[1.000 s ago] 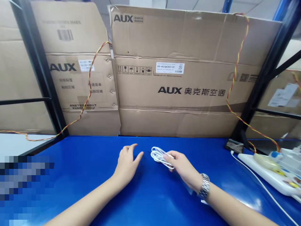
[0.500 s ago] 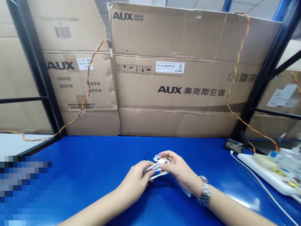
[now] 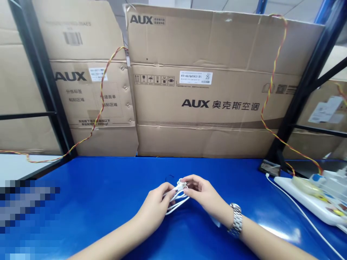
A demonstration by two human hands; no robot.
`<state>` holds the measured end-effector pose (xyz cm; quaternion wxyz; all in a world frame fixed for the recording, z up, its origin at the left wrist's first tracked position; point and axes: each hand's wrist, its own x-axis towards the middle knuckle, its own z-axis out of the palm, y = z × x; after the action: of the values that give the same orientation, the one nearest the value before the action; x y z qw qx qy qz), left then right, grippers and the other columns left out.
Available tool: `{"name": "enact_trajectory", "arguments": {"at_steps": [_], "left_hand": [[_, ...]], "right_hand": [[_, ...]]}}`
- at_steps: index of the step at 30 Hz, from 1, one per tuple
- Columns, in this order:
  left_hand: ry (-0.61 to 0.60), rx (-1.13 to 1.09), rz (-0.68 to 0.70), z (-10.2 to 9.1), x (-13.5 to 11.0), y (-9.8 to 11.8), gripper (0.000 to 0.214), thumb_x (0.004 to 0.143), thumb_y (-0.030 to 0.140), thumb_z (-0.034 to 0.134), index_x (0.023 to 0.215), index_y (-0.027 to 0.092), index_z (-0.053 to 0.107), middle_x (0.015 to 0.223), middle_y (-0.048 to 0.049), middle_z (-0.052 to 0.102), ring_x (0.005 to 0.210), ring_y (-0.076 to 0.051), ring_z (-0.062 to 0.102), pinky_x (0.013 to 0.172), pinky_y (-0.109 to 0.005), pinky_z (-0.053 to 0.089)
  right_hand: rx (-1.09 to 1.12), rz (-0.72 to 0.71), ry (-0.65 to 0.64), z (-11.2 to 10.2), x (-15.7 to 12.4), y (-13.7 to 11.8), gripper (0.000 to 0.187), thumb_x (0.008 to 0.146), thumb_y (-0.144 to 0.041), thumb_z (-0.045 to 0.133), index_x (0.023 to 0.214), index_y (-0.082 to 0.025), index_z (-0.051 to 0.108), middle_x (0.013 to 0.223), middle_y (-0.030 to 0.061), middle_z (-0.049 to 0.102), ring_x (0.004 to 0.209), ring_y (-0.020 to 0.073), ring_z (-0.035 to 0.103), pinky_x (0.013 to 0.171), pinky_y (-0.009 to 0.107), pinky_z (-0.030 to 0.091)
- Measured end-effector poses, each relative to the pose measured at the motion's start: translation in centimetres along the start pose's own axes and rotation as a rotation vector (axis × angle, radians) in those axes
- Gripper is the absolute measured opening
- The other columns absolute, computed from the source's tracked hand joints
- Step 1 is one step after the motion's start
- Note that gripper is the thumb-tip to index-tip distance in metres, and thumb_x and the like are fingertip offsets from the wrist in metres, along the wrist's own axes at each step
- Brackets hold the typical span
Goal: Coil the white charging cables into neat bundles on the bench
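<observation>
Brown creased cardboard (image 3: 105,141), crossed by a twisted red-and-yellow wire (image 3: 102,86), stands behind and left of the left grip (image 3: 154,206). Over the glossy blue surface (image 3: 108,184), that grip pinches a smooth white looped cable (image 3: 177,206) between thumb and fingers. The cable spans to the right grip (image 3: 203,191), whose thumb and fingertips close on it beside a metal-tipped plug (image 3: 182,186). Well right of both sits a white power strip (image 3: 300,200).
</observation>
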<state>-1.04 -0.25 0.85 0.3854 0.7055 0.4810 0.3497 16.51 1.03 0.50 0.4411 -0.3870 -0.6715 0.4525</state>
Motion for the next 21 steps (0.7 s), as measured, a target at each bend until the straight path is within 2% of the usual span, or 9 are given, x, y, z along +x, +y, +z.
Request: {"name": "enact_trajectory", "arguments": {"at_steps": [3, 5, 8, 12, 16, 21], "left_hand": [[0.044, 0.142, 0.076, -0.17, -0.35, 0.28, 0.030, 0.083, 0.042, 0.033, 0.071, 0.022, 0.051, 0.059, 0.0034, 0.053, 0.057, -0.014, 0.049, 0.053, -0.022, 0.031], [0.047, 0.194, 0.074, -0.24, -0.42, 0.30, 0.031, 0.085, 0.041, 0.030, 0.065, 0.023, 0.046, 0.054, 0.0037, 0.054, 0.053, -0.014, 0.050, 0.053, -0.023, 0.031], [0.010, 0.178, 0.043, -0.23, -0.33, 0.07, 0.032, 0.085, 0.041, 0.027, 0.064, 0.023, 0.042, 0.045, 0.0037, 0.055, 0.046, -0.016, 0.053, 0.052, -0.023, 0.033], [-0.012, 0.077, 0.020, -0.17, -0.28, -0.11, 0.029, 0.086, 0.044, 0.023, 0.072, 0.025, 0.040, 0.045, 0.0040, 0.057, 0.042, -0.017, 0.054, 0.048, -0.023, 0.035], [0.058, 0.109, 0.059, -0.11, -0.32, -0.19, 0.029, 0.086, 0.041, 0.025, 0.069, 0.024, 0.041, 0.057, 0.0015, 0.061, 0.055, -0.017, 0.057, 0.056, -0.024, 0.037], [0.143, 0.044, 0.075, -0.91, 0.32, 0.47, 0.027, 0.084, 0.037, 0.034, 0.066, 0.021, 0.046, 0.070, -0.0008, 0.061, 0.073, -0.018, 0.057, 0.068, -0.028, 0.038]], "right_hand": [[0.003, 0.000, 0.005, -0.02, 0.07, 0.09, 0.025, 0.073, -0.029, 0.060, 0.096, -0.018, 0.057, 0.093, 0.0056, 0.062, 0.086, 0.0185, 0.056, 0.078, 0.033, 0.043], [0.018, 0.006, 0.006, 0.04, 0.07, 0.07, 0.024, 0.074, -0.030, 0.059, 0.095, -0.018, 0.058, 0.092, 0.0054, 0.063, 0.086, 0.0183, 0.057, 0.078, 0.032, 0.043], [0.035, 0.029, 0.012, 0.15, 0.07, -0.06, 0.023, 0.073, -0.032, 0.059, 0.092, -0.018, 0.059, 0.088, 0.0049, 0.063, 0.081, 0.0175, 0.058, 0.075, 0.031, 0.044], [-0.015, 0.050, 0.010, 0.15, 0.08, -0.15, 0.019, 0.071, -0.031, 0.060, 0.085, -0.017, 0.060, 0.078, 0.0027, 0.062, 0.072, 0.0160, 0.056, 0.066, 0.028, 0.043], [-0.095, 0.038, 0.003, 0.07, 0.01, 0.31, 0.013, 0.074, -0.030, 0.057, 0.077, -0.017, 0.058, 0.070, 0.0005, 0.058, 0.064, 0.0140, 0.053, 0.061, 0.026, 0.041], [-0.118, 0.005, 0.088, -0.17, 0.06, -0.27, 0.017, 0.075, -0.034, 0.056, 0.071, -0.018, 0.053, 0.067, -0.0002, 0.057, 0.064, 0.0138, 0.052, 0.062, 0.027, 0.041]]}}
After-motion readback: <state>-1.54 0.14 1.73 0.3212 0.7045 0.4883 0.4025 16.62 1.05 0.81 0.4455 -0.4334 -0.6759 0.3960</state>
